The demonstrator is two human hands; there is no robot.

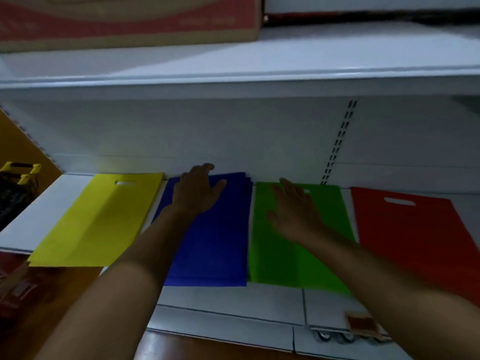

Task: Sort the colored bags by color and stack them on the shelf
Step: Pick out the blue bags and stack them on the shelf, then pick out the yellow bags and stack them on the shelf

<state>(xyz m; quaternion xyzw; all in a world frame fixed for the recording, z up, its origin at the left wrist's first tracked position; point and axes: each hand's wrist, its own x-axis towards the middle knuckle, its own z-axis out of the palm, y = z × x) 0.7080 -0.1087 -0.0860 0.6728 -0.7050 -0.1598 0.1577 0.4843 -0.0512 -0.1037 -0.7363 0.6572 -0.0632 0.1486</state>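
Shelving: white metal shelf unit (233, 300), its upper board (285, 71) carrying a cardboard box (124, 24) at far left; the bags lie on the lower board, against the back panel.
Row of bags: four colours side by side, left to right yellow bags (98, 219), blue bags (215, 242), green bags (283, 258), red bags (415, 229); narrow strips of white show between them.
Long axis: each bag runs front to back, handle cut-out at the far end, near edges at or over the shelf front.
Blue bags: several layers, far edges slightly fanned, so by my reading this pile is the one being squared up.
Left hand (197, 190): on the far end of the blue bags, fingers spread and loosely bent, gripping nothing; fingertips near the back panel.
Right hand (293, 211): blurred, fingers straight and apart, over the green bags' far half; touching or just above, I cannot tell.
Deciding relation: the blue bags lie directly under the left hand, the nearer one.
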